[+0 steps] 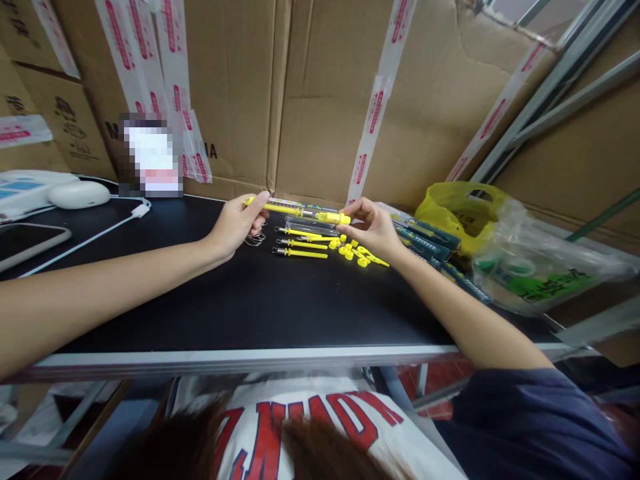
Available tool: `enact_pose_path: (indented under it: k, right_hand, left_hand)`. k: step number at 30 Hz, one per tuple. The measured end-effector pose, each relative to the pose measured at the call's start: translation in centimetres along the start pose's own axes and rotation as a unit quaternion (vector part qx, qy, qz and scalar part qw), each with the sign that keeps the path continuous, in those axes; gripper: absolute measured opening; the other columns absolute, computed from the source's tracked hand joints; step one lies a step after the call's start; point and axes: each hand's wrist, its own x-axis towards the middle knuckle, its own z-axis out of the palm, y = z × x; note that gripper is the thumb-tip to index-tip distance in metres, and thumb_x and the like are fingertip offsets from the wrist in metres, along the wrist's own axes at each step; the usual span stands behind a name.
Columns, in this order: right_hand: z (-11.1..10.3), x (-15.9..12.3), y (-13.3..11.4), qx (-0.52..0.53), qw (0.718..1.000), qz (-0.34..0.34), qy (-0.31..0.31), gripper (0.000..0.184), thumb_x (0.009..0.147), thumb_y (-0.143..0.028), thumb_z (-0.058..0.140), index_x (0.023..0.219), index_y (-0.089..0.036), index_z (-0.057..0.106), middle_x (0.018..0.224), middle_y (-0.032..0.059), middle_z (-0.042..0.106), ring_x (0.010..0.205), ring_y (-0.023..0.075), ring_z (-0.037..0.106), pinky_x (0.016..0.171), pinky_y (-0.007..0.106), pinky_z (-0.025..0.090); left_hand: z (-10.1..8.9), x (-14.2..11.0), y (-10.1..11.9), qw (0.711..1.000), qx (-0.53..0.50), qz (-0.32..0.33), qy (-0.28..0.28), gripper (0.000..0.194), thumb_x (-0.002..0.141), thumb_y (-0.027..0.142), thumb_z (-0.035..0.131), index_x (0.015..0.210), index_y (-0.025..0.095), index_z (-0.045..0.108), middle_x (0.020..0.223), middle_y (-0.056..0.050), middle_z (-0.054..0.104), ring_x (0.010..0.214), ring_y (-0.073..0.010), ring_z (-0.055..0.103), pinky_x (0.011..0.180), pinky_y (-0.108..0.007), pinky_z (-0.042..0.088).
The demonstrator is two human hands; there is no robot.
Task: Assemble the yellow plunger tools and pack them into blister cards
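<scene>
shirt front (403, 437): white | lettering (269, 435): red, possibly navy-edged | right sleeve (530, 420): navy | hands (234, 225): bare

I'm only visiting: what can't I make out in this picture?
All in the head view:
Yellow piece: partly covered by the left hand and right hand holding it.
Metal rings: partly hidden by the left hand.
Dark packages: print too small and blurred to read.
Phone: cut off by the left edge.
Upright screen: blotted out by pixelation.
Yellow bag: its side hides any contents.
</scene>
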Motion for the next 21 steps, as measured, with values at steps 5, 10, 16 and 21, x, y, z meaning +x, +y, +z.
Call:
enact_pose_path:
  k: [5,10,16,21]
  right_hand:
    - [-0.15,0.11,0.17,-0.005,1.0,-0.006,0.011,0.045,0.061,-0.044,0.083,0.084,-0.019,0.054,0.089,0.0031,0.064,0.076,0.0134,0.061,0.068,0.027,0.055]
    - [-0.68,0.43,-0.17,0.051,0.998,0.04,-0.001,0.046,0.062,-0.045,0.082,0.084,-0.019,0.052,0.079,0.001,0.064,0.066,0.0123,0.064,0.067,0.03,0.057]
    - [-0.86,0.46,-0.68,0.106,0.992,0.063,0.003,0.045,0.063,-0.041,0.083,0.086,-0.019,0.052,0.078,-0.0001,0.065,0.066,0.0115,0.065,0.071,0.031,0.06]
    - [-0.83,0.49,-0.45,0.092,0.994,0.054,-0.004,0.046,0.061,-0.041,0.084,0.085,-0.019,0.052,0.081,-0.0002,0.064,0.069,0.0112,0.064,0.07,0.03,0.06]
  left_hand:
    - [0.02,-0.07,-0.26,1.0,-0.005,-0.006,-0.017,0.037,0.085,0.046,0.06,0.067,0.017,0.049,0.051,0.006,0.042,0.041,-0.0035,0.036,0.039,-0.016,0.031]
    - [-0.12,0.26,-0.51,0.998,0.006,0.027,-0.052,0.037,0.082,0.048,0.064,0.07,0.017,0.049,0.055,0.005,0.045,0.045,-0.0044,0.041,0.044,-0.017,0.034]
    - [-0.39,0.72,-0.71,0.994,0.05,0.076,-0.063,0.03,0.079,0.044,0.069,0.082,0.016,0.057,0.069,0.0,0.059,0.056,-0.0069,0.053,0.054,-0.018,0.042]
    - [-0.45,0.82,-0.85,0.991,0.066,0.099,-0.056,0.025,0.078,0.037,0.069,0.086,0.016,0.058,0.071,0.0,0.062,0.059,-0.0083,0.056,0.06,-0.021,0.044]
